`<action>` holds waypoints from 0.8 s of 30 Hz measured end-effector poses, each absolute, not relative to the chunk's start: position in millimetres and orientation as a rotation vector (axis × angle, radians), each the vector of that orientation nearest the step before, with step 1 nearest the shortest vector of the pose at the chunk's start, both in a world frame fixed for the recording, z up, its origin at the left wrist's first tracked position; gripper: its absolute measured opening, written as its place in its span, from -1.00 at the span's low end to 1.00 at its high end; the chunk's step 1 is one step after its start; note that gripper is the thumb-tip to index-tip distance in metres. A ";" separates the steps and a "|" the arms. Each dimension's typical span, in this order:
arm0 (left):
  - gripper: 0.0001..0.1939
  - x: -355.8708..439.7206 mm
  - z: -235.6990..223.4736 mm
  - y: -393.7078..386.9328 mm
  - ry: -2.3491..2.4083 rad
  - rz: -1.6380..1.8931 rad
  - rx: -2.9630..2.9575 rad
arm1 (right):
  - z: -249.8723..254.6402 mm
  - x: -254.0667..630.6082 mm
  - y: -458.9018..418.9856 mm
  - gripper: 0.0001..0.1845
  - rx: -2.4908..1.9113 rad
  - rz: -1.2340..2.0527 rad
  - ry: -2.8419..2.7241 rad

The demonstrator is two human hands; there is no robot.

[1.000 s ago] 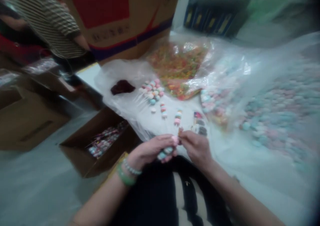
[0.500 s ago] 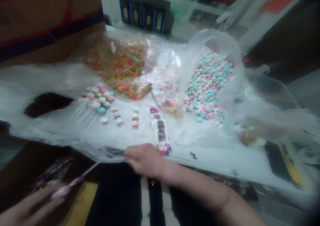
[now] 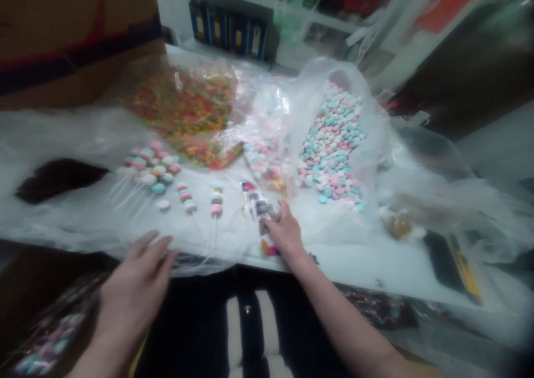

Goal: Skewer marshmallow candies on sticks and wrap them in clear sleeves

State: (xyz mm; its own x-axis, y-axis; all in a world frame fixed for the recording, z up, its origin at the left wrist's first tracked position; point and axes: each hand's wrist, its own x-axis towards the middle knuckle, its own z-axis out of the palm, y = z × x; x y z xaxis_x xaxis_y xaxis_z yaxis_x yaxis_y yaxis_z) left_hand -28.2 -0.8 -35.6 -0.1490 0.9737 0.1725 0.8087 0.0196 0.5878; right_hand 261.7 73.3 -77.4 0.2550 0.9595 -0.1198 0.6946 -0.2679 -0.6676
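My right hand is at the small stack of printed plastic wrappers in the middle of the table, its thumb and fingers closed on a wrapper's right edge. My left hand hovers over the table's front edge with fingers stretched out and nothing in them. Beyond it lie two candy skewers on white sticks, one slightly tilted. A loose white candy lies beside a pile of more candy skewers. Blur hides the finger details.
Clear bags of orange-green candy and pastel candies spread across the back. A large carton stands at back left. Below the front edge at left is a container with wrapped candy skewers. A yellow-and-black object lies at right.
The wrapped candy skewer in my left hand has been let go at lower left, and that hand has come up to the table edge. My right hand has moved right and forward onto the wrappers.
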 end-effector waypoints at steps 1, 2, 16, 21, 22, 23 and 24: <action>-0.71 -12.4 -36.7 7.0 1.973 0.841 1.848 | -78.3 265.3 75.0 -0.38 -2.009 0.756 -1.426; -0.73 2.6 -37.0 13.8 1.890 0.869 1.835 | -79.0 269.2 76.4 -0.50 -1.968 0.789 -1.370; -0.83 105.9 -49.3 36.8 1.198 0.894 1.022 | -38.1 242.3 61.5 -0.43 -1.237 1.552 -0.886; -0.77 89.5 -60.0 34.1 1.194 1.063 0.615 | -44.2 212.9 56.2 -0.41 -1.243 1.611 -0.959; -0.70 85.2 -59.7 33.7 1.210 1.113 0.520 | -46.6 209.9 54.6 -0.48 -1.263 1.607 -0.996; -0.65 81.6 -58.6 33.5 1.220 1.161 0.439 | -48.6 207.2 52.7 -0.59 -1.286 1.607 -1.046; -0.62 78.7 -56.8 33.4 1.217 1.196 0.379 | -49.9 204.6 50.6 -0.71 -1.311 1.600 -1.103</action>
State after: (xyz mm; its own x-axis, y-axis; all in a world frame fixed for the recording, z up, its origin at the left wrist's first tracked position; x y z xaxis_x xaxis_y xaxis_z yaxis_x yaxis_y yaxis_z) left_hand 78.7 33.4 -56.8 -0.1210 0.8510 -0.5111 -0.4962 0.3941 0.7736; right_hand 204.6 50.6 -49.9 -0.1673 0.9353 -0.3118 -0.0410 -0.3226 -0.9457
